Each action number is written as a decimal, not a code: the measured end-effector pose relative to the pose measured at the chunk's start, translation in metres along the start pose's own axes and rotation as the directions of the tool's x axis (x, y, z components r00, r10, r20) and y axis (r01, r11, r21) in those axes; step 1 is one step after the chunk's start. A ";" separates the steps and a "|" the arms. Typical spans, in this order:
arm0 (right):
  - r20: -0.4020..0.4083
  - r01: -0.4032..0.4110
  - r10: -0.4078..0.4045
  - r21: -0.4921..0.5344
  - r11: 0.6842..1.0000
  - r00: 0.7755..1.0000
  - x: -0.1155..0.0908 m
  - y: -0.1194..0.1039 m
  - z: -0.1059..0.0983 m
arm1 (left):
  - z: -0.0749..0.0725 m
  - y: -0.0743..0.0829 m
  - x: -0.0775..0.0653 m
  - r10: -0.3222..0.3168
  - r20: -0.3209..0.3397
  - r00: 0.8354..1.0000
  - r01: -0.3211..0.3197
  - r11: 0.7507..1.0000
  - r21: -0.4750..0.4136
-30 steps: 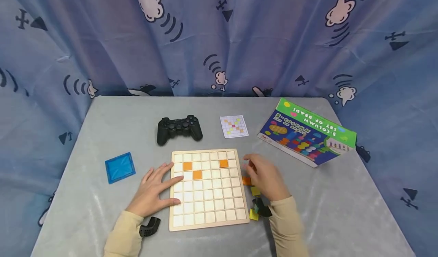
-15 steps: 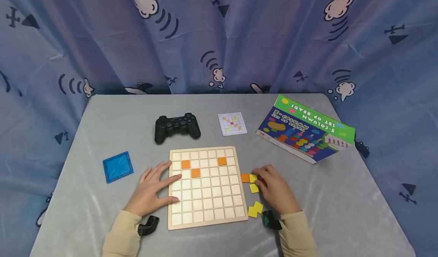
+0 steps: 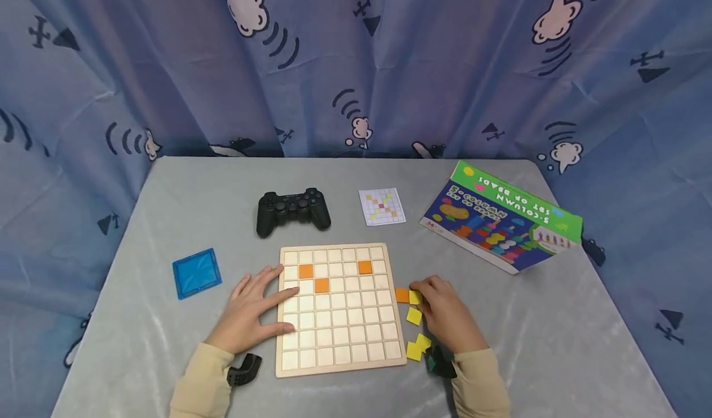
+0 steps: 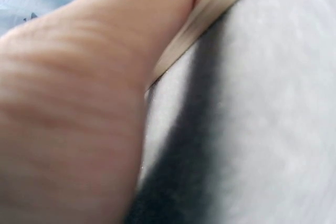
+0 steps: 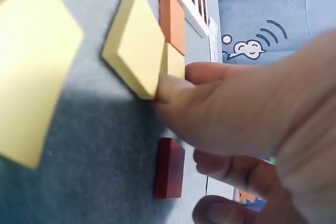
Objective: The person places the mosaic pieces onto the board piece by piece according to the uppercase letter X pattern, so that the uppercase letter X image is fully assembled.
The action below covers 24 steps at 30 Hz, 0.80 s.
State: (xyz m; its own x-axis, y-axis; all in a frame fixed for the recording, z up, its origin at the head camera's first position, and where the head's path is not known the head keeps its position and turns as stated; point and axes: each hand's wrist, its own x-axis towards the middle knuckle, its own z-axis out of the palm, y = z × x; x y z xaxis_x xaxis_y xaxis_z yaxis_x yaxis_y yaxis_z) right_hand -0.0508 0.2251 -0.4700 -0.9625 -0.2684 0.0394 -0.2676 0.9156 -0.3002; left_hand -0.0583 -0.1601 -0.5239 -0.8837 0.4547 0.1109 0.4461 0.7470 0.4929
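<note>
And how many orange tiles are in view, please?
4. On the board: an upper-left tile, its diagonal neighbour, and an upper-right tile. The fourth tile lies on the table, just right of the board. The left hand or right hand may hide more.

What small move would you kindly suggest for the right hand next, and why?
Probably lift the yellow tile beside the loose orange tile toward the board: the right hand appears to pinch it, the left hand rests on the board, where only orange tiles show.
</note>
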 end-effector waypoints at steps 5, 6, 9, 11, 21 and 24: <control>-0.010 -0.017 0.017 0.003 1.000 1.000 -0.003 0.000 0.002 | 0.002 -0.001 -0.001 0.004 -0.004 1.000 -0.004 1.000 -0.002; -0.010 -0.019 0.019 0.002 1.000 1.000 -0.003 -0.001 0.002 | 0.002 -0.001 -0.001 0.002 -0.003 1.000 -0.002 1.000 -0.004; -0.004 -0.031 0.031 0.004 1.000 1.000 -0.002 -0.001 0.002 | 0.002 0.000 -0.002 0.000 -0.003 1.000 0.000 1.000 -0.007; 0.001 -0.043 0.043 0.006 0.999 0.999 -0.002 -0.002 0.001 | 0.002 0.000 -0.002 -0.006 0.001 1.000 0.006 1.000 -0.008; -0.002 -0.064 0.064 0.066 0.996 0.998 0.007 -0.010 -0.008 | 0.001 0.001 -0.001 -0.011 0.003 1.000 0.011 1.000 -0.010; 0.000 -0.034 0.034 0.088 0.995 0.999 0.011 -0.014 -0.010 | 0.001 0.001 0.000 -0.011 0.005 1.000 0.011 1.000 -0.008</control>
State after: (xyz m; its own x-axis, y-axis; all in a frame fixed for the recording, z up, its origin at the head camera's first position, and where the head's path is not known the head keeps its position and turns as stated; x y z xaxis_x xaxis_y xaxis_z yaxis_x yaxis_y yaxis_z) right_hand -0.0584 0.2124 -0.4563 -0.9711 -0.2368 0.0291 -0.2295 0.8942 -0.3845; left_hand -0.0578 -0.1593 -0.5240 -0.8878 0.4490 0.1012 0.4355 0.7481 0.5007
